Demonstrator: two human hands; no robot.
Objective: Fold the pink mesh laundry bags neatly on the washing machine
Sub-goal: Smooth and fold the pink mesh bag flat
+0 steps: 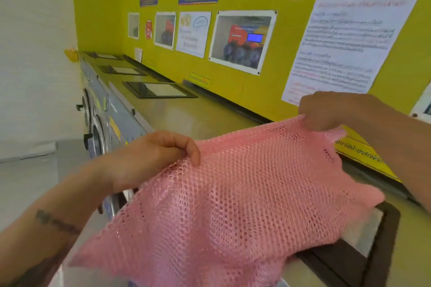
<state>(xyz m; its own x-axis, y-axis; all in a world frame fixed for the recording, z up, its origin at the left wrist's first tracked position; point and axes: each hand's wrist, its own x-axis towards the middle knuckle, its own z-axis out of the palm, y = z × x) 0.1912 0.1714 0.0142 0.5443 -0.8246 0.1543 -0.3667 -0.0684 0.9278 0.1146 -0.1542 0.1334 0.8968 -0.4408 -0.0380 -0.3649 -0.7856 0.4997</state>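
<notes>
Pink mesh laundry bag [233,193] stretched between left hand [158,154], right hand [331,112], both pinching its upper edge

one pink mesh bag [233,193], two hands, left hand [156,154], right hand [331,109], three dark lid panels

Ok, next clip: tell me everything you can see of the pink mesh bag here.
The bag is pink open-weave netting, soft and limp by the look of it. It is held up and spread between both hands: the left hand pinches its near left edge, the right hand grips its far top edge. The middle sags, and the lower part bunches down over the washer top and part of a dark-framed panel. It is not yet folded. No zip or drawstring shows.
</notes>
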